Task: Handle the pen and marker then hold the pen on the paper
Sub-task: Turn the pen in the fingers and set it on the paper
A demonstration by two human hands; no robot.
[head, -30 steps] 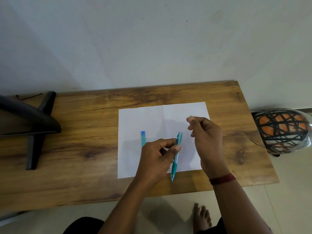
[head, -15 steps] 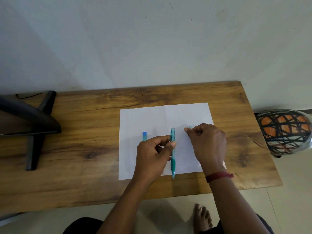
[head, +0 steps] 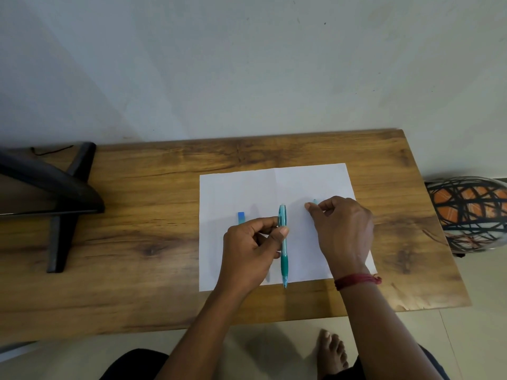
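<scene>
A white sheet of paper [head: 274, 187] lies on the wooden table [head: 164, 187]. The teal pen [head: 283, 259] lies lengthwise on the sheet with its tip at the sheet's near edge. My left hand [head: 248, 253] pinches the pen's upper barrel between thumb and forefinger. To the left, only the far end of the blue-ended marker [head: 241, 217] shows; my left hand hides the remainder. My right hand [head: 343, 231] rests on the right part of the sheet with its fingers curled, pinching a small pale teal cap [head: 314, 201] that barely shows at the fingertips.
A black stand [head: 63, 209] sits on the table's left part. A wall rises straight behind the table. A round orange and black object [head: 469, 212] sits off the table's right edge. My bare foot [head: 332, 349] is on the floor below the near edge.
My right hand came down from above the sheet and now rests on it. My left hand turned the pen from slanted to straight and lowered it onto the paper.
</scene>
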